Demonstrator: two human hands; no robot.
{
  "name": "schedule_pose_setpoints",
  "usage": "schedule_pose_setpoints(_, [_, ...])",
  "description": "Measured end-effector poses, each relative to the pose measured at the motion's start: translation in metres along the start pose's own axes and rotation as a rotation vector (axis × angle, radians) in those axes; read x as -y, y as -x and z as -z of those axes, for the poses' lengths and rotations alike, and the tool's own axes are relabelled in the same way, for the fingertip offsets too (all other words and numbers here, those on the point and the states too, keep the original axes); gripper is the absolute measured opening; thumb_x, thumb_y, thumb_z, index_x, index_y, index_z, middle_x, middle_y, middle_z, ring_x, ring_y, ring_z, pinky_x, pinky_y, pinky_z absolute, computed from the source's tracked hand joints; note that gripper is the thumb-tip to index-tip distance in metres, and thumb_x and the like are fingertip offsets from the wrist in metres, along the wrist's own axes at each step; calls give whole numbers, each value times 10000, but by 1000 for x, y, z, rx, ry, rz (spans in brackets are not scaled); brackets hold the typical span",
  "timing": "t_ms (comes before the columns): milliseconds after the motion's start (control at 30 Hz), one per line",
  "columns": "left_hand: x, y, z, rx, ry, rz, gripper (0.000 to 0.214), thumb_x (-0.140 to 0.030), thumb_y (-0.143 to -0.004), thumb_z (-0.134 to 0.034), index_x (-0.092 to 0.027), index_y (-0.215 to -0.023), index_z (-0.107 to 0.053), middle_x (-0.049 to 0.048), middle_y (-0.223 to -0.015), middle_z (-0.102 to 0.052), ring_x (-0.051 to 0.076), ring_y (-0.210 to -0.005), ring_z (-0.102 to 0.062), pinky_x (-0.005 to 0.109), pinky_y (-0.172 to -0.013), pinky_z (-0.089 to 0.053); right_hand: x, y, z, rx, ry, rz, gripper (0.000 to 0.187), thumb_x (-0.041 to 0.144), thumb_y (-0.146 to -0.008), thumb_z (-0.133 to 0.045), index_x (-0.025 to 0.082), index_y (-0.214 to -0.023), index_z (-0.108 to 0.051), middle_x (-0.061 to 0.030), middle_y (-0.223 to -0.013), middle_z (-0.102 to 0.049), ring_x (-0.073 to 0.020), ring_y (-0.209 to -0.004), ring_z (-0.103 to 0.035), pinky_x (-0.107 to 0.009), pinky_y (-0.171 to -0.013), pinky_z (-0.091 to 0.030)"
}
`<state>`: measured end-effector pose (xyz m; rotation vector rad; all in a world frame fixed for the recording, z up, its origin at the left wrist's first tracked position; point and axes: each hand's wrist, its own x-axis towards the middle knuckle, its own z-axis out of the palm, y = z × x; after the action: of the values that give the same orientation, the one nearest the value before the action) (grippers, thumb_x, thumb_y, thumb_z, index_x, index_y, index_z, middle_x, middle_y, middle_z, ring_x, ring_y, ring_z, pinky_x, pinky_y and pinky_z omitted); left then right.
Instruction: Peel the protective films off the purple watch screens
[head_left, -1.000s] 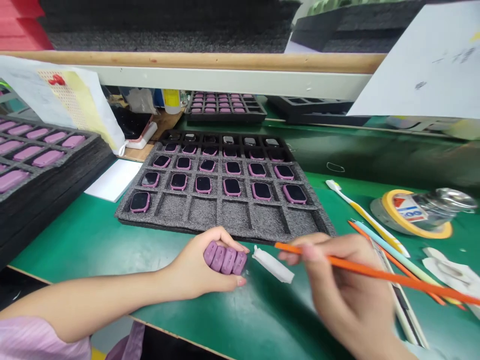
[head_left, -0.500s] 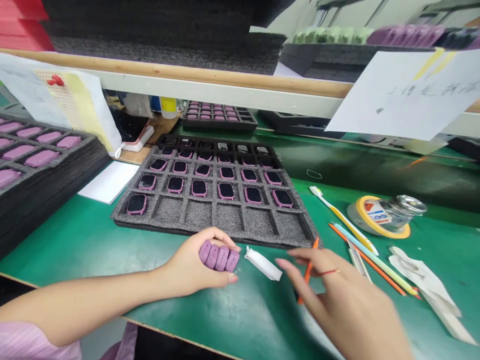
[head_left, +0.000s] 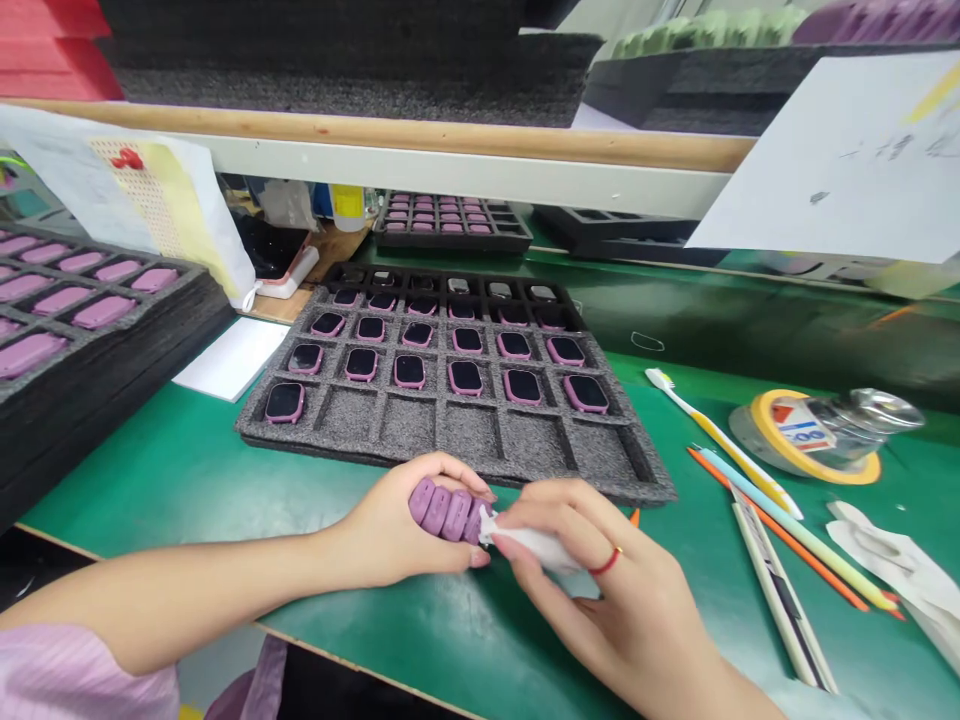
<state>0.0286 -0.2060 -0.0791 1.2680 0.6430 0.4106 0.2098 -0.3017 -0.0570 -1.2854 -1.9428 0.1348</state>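
My left hand [head_left: 390, 535] is closed around a row of several purple smartwatch cases [head_left: 446, 512], their narrow sides facing up. In my right hand [head_left: 630, 590] is a white cloth roll [head_left: 551, 547], pinched between thumb and fingers. The frayed tip of the roll touches the rightmost case or lies right beside it; I cannot tell which. Behind both hands lies a grey foam tray [head_left: 469, 432] with purple-framed watches [head_left: 466, 378] in its back rows and one at the left of the front row. An orange stick tip [head_left: 635, 517] peeks out behind my right hand.
On the right lie a toothbrush [head_left: 724, 440], coloured sticks [head_left: 780, 525], a utility knife [head_left: 780, 590], white scraps [head_left: 892, 550] and a glass bottle with a metal top [head_left: 817, 435]. Stacked foam trays [head_left: 112, 400] stand on the left. A shelf edge [head_left: 450, 150] crosses above.
My right hand has moved left and picked up the white cloth roll from the table, bringing its tip to the cases. My left hand still holds the cases. The view has shifted slightly.
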Motion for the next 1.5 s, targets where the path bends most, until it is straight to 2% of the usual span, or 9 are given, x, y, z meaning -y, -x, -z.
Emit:
schedule_pose_setpoints(200, [-3, 0, 1, -40, -113, 30, 420, -234, -616, -866, -179, -983, -671, 32, -921, -714, 175, -819, -651, 344, -791, -519, -4, 7, -16, -46, 58, 40, 133, 58, -955, -576, 141, -1057, -596, -53, -953, -623, -107, -862, -625, -189, -801, -527])
schedule_pose_setpoints(367, [-5, 0, 1, -33, -97, 19, 420, -222, -611, -867, -185, -974, -660, 57, -1038, -716, 202, -941, -662, 372, -881, -507, -3, 7, -17, -47, 120, 74, 126, 64, -967, -562, 141, -1059, -600, -62, -963, -638, -122, -838, -621, -216, -760, -532])
schedule_pose_setpoints(533, [-5, 3, -1, -31, -104, 68, 434, -237, -597, -879, -185, -935, -611, 53, -1010, -705, 193, -880, -656, 382, -857, -508, -11, 7, -15, -78, 200, 95, 119, 69, -958, -572, 145, -1043, -607, -75, -942, -650, -149, -825, -644, -255, -748, -549])
schedule_pose_setpoints(733, [-5, 2, -2, -20, -77, 94, 439, -230, -593, -883, -185, -939, -615, 45, -966, -710, 191, -856, -656, 372, -824, -516, -7, 7, -8, -126, 176, 15, 189, 76, -938, -595, 219, -1062, -603, -43, -930, -668, -147, -803, -681, -255, -734, -577])
schedule_pose_setpoints(900, [-6, -1, -2, -2, -21, 79, 412, -156, -600, -854, -188, -949, -638, 55, -1062, -727, 206, -943, -680, 376, -877, -514, 1, 6, -8, 3, 105, -11, 147, 117, -979, -534, 229, -1036, -608, -30, -913, -682, -124, -740, -684, -204, -655, -575])
schedule_pose_setpoints(1033, [-5, 0, -2, -22, -35, 101, 408, -191, -600, -867, -188, -924, -619, 43, -1008, -722, 183, -847, -673, 360, -814, -522, -1, 8, -12, -25, 118, 10, 178, 91, -966, -551, 226, -1060, -618, -33, -931, -684, -130, -776, -669, -214, -697, -574])
schedule_pose_setpoints(1167, [-3, 1, -2, -3, -15, 62, 412, -139, -599, -844, -189, -948, -631, 53, -1065, -724, 200, -931, -679, 365, -859, -519, -3, 7, -12, 16, 51, -6, 166, 99, -984, -519, 216, -1050, -617, -30, -923, -681, -118, -773, -667, -199, -700, -568])
schedule_pose_setpoints(1400, [-3, 0, -2, -11, -53, 39, 407, -161, -602, -851, -189, -945, -633, 52, -1044, -727, 209, -943, -681, 377, -881, -515, -2, 6, -14, -27, 72, 42, 172, 97, -985, -520, 232, -1051, -604, -32, -901, -691, -129, -753, -660, -227, -662, -578])
schedule_pose_setpoints(1500, [-4, 1, -2, -39, -118, 39, 394, -193, -605, -865, -187, -921, -630, 27, -930, -728, 195, -872, -682, 371, -854, -524, -7, 6, -16, -78, 118, 37, 174, 106, -975, -541, 236, -1070, -608, -41, -913, -691, -147, -790, -674, -262, -710, -585])
